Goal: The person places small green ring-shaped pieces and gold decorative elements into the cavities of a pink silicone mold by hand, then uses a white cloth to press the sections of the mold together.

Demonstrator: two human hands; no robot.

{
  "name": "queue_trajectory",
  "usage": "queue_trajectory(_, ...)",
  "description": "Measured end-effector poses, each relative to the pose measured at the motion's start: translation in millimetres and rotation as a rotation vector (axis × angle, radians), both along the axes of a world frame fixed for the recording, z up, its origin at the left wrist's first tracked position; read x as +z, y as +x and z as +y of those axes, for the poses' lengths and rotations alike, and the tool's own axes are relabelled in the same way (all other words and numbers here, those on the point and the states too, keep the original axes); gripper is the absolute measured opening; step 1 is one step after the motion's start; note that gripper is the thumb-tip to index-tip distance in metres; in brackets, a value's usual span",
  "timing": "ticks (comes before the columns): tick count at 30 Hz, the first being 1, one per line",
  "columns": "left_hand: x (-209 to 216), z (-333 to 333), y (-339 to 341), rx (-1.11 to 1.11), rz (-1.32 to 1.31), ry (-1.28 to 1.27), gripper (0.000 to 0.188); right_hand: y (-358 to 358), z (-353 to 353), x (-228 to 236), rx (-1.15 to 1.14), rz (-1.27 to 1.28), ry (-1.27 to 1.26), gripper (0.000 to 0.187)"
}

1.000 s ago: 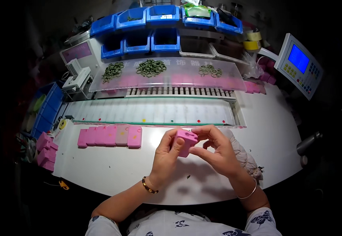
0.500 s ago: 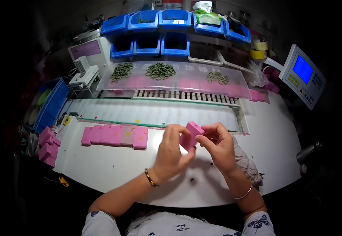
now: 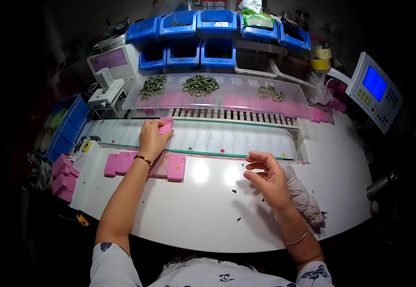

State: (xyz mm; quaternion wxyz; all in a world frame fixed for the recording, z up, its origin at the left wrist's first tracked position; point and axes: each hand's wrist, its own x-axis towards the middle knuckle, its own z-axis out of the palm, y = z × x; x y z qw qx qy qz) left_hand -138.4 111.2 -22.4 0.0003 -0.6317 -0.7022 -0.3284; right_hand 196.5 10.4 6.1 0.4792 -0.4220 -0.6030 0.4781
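My left hand [image 3: 152, 138] reaches out over the white slatted belt [image 3: 208, 136] and grips a pink block [image 3: 167, 125] near the belt's far edge; its fingertips are partly hidden. My right hand [image 3: 268, 181] hovers above the white table [image 3: 203, 210], fingers loosely curved and apart, with nothing in it. Beneath my left forearm runs a row of pink blocks [image 3: 177, 167], partly covered by that arm. A bunched grey cloth [image 3: 306, 196] lies beside my right wrist.
Dark green rings [image 3: 200, 85] lie in piles on a clear shelf [image 3: 239, 98] above rollers [image 3: 236, 116]. Blue bins [image 3: 217, 51] stand behind. A keypad screen [image 3: 374, 88] stands at right; stacked pink blocks [image 3: 64, 178] at left. Small dark bits [image 3: 234, 191] dot the table.
My left hand has carried the pink block from in front of me to the far left, over the belt. My right hand has let go of it and opened. Coloured dots on the belt have shifted.
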Motion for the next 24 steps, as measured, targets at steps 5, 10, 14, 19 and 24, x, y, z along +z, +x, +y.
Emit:
queue_trajectory(5,30.3,-28.9,24.0,-0.225,-0.003,0.056,0.054,4.7,0.7,-2.4,-0.004,-0.003,-0.022,0.043)
queue_trajectory(10,44.4,-81.0,31.9,-0.673,0.369,-0.314,0.075,3.5,-4.4,11.5,0.124,0.092,-0.122,0.045)
queue_trajectory(14,55.8,-95.0,57.7,-0.718,0.214,-0.296,0.087,-0.5,-9.3,12.0,0.177,0.058,-0.145,0.046)
queue_trajectory(19,64.4,-112.0,127.2,-1.088,-0.21,0.111,0.084,9.8,-4.2,5.0,0.274,0.214,-0.385,0.039)
queue_trajectory(24,60.9,-110.3,155.7,-1.106,-0.296,0.165,0.085,21.4,-1.1,6.9,0.32,0.377,-0.254,0.037)
